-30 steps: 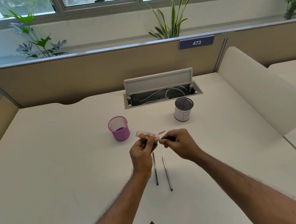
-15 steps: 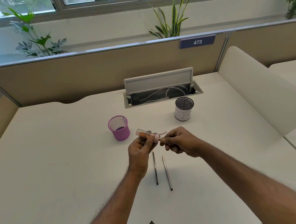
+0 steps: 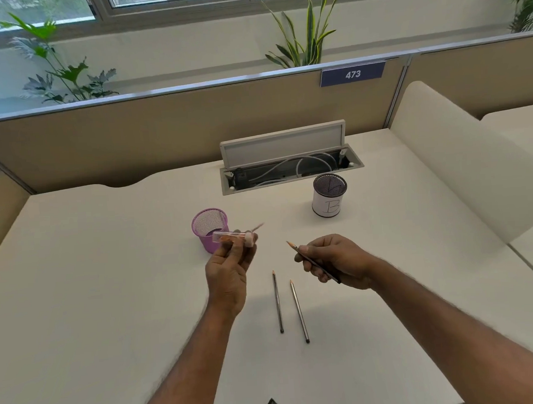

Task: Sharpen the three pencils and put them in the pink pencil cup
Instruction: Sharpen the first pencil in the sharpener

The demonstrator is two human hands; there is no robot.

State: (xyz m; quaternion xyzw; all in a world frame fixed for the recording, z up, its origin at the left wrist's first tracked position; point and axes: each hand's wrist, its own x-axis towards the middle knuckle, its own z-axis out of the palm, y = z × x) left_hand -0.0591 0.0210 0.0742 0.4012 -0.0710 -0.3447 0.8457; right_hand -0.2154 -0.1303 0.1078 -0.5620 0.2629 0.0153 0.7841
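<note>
Head view shows the held pencil (image 3: 319, 265) lifted above the tabletop (image 3: 109, 287), pinched in the right hand (image 3: 339, 259). The thumb and curled fingers close around its front half, and its pale pointed tip aims up and left toward the sharpener (image 3: 230, 235), though the two are well apart. The tip looks freshly cut, so this one seems ready for the cup.

A pencil is light, thin and stiff, and it rolls easily on a flat surface. The lead point is the fragile part, so hold it on the painted shaft behind the cone and lower it blunt end first. Dropping it on its tip could snap the lead.

The left hand (image 3: 229, 275) holds the sharpener, its fingers wrapped around a clear tube that has orange shavings inside and a pale cap. It hovers just in front of the pink pencil cup (image 3: 203, 240). That cup stands upright and, as far as the mesh shows, has no pencil in it yet.

Between the two forearms, the left loose pencil (image 3: 277, 301) and the right loose pencil (image 3: 299, 311) lie side by side with their tips pointing away, near each other but not touching.

Farther back stand a white cup marked B (image 3: 328, 206) and an open cable tray (image 3: 291, 172). Beyond those are a partition with a 473 label (image 3: 352, 73) and plants by the window.
</note>
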